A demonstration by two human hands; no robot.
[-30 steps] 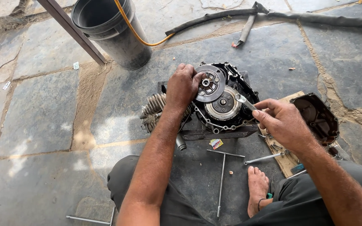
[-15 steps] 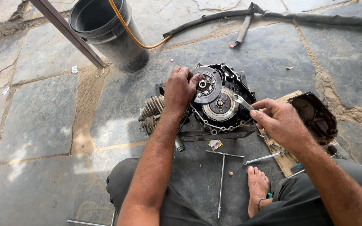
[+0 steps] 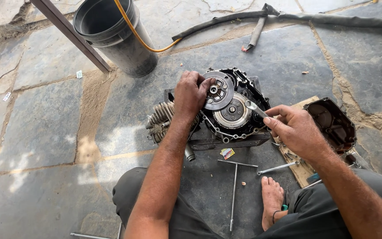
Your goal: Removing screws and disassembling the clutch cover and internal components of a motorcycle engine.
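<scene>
- the left hand [image 3: 190, 94] is closed on the edge of a round metal clutch plate [image 3: 218, 90], tilted up over the open engine [image 3: 235, 108] on the stone floor [image 3: 45, 132].
- the right hand [image 3: 295, 128] pinches a small spanner [image 3: 255, 108], its tip by the clutch hub [image 3: 233, 111] just right of the left hand.
- a t-handle wrench [image 3: 235, 190] lies below both hands; an engine cover [image 3: 332, 124] sits right of the right hand, a black bucket [image 3: 116, 35] above the left.
</scene>
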